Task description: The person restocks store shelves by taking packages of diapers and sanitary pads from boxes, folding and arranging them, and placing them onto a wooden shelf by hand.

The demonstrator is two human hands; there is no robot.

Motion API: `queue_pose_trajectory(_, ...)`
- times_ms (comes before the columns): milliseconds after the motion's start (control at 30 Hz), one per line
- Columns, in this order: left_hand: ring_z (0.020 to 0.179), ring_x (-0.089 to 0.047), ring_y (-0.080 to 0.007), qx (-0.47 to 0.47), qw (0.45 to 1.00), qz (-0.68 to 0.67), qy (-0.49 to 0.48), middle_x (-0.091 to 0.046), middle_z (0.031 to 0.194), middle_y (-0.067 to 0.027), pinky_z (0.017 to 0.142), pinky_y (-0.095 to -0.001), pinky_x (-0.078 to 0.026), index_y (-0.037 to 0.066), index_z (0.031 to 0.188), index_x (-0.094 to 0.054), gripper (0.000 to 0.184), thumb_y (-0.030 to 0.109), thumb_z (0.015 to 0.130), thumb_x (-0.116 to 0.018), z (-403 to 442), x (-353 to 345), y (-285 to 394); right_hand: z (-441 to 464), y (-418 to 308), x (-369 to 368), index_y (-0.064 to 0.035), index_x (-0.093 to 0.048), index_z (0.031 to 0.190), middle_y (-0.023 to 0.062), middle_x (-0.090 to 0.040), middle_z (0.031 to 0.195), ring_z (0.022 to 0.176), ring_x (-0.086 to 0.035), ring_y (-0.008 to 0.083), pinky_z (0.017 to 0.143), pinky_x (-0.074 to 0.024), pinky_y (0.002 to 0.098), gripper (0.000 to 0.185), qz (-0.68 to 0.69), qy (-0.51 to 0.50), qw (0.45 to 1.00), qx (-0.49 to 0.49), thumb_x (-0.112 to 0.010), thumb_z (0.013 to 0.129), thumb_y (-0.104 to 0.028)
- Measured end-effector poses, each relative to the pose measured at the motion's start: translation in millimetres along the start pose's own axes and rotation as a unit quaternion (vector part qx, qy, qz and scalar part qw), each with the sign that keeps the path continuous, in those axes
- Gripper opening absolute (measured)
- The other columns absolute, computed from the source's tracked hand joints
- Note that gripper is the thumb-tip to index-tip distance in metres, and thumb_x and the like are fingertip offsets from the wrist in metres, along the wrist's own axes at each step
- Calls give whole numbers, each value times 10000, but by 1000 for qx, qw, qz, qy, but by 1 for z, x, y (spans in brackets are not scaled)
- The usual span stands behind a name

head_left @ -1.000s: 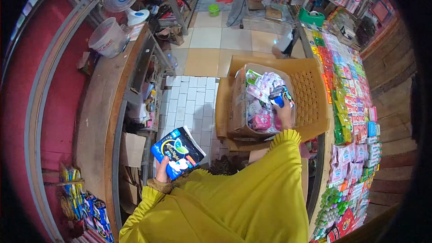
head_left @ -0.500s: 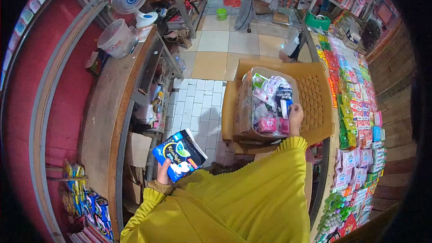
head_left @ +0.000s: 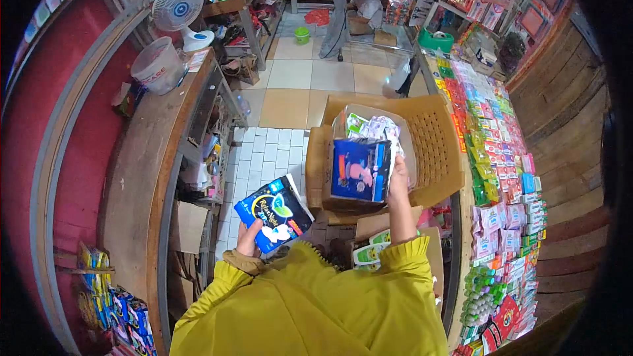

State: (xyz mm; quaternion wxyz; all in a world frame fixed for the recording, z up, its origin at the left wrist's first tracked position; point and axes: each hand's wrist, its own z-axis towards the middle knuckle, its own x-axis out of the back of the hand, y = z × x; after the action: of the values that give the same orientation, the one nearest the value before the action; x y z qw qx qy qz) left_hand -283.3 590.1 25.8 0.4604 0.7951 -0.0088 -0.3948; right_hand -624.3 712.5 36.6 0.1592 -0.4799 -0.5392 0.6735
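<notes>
My left hand point(head_left: 248, 238) grips the lower left of a blue and black sanitary pad pack point(head_left: 273, 214) marked RelaxNight. In my right hand point(head_left: 398, 183) is a second sanitary pad pack point(head_left: 360, 170), dark blue with a pink patch, held by its right edge. That pack is above an open carton point(head_left: 408, 133) and hides much of its front and contents. White and purple packets point(head_left: 382, 128) show behind it. The carton rests on a tan plastic chair point(head_left: 436, 142).
Below the chair, an open box holds green and white packs point(head_left: 372, 252). A wooden shelf point(head_left: 142, 178) with a fan point(head_left: 179, 10) and clear bucket point(head_left: 158, 66) runs along the left. Goods cover the right counter point(head_left: 491, 158). A person point(head_left: 366, 8) sits at the back.
My right hand has lifted the dark blue pack out of the carton and moved left with it. My left hand still holds its pack. The view has shifted, showing the lower box.
</notes>
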Motion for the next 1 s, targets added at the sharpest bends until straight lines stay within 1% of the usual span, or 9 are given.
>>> queue_pose_trajectory(100,1014,-597,-231,-23,999,-12,36,-563,1157,-128,870,-376,-511,28,1270,-394,498,109,842,-635,-8,-1,5,-10,6,-26,-49,-556,1006,25,-647,896,736,-611,75,632,-517,223,134,7,-50,998,-34,-578,903,-131)
queue_pose_trajectory(200,1018,-594,-236,-66,995,-41,64,-554,1170,-127,877,-386,-510,44,1281,-373,507,81,843,-626,-20,14,9,-15,17,-61,-42,-554,1002,29,-649,892,730,-613,79,628,-521,225,143,10,-104,993,-47,-589,897,-133)
queue_pose_trajectory(400,1023,-591,-212,-185,966,-78,161,-570,1159,-108,880,-363,-504,33,1265,-402,495,101,838,-641,-75,64,36,-26,70,-151,-43,-542,960,56,-652,898,753,-624,102,673,-523,233,68,26,-236,964,-118,-530,894,-34)
queue_pose_trajectory(533,1021,-591,-211,-280,923,-109,241,-570,1160,-99,891,-356,-495,40,1267,-405,492,123,843,-642,-127,116,50,-72,113,-232,-48,-545,951,43,-642,873,760,-597,93,702,-487,233,59,13,-328,924,-195,-559,894,-52)
queue_pose_trajectory(667,1024,-586,-211,-365,855,-142,338,-558,1173,-100,888,-353,-494,49,1289,-389,510,125,849,-635,-194,176,59,-139,159,-316,-81,-552,912,24,-634,875,783,-592,93,709,-486,244,42,-20,-433,859,-273,-586,890,-91)
queue_pose_trajectory(800,1050,-565,-223,-452,752,-164,451,-529,1194,-114,912,-368,-474,55,1321,-360,542,121,854,-628,-272,232,72,-221,204,-398,-117,-553,907,-4,-626,884,809,-593,87,682,-507,288,53,-85,-514,789,-326,-601,885,-121)
queue_pose_trajectory(867,1018,-570,-217,-473,689,-162,524,-541,1172,-104,881,-352,-474,49,1311,-381,514,114,859,-617,-304,271,70,-258,231,-435,-127,-547,907,-2,-610,857,821,-595,105,673,-534,311,72,-101,-553,759,-329,-610,875,-119)
queue_pose_trajectory(933,1013,-567,-204,-510,643,-169,546,-544,1172,-92,876,-338,-469,46,1297,-404,483,114,864,-607,-335,305,71,-294,255,-467,-140,-555,901,-9,-611,888,833,-593,97,647,-533,298,50,-123,-578,735,-332,-595,882,-118)
queue_pose_trajectory(1000,1018,-562,-191,-536,599,-184,566,-544,1178,-82,880,-330,-461,46,1295,-412,476,119,866,-605,-362,325,80,-332,274,-501,-119,-550,893,17,-618,848,784,-610,124,628,-545,310,47,-125,-581,728,-343,-596,880,-120)
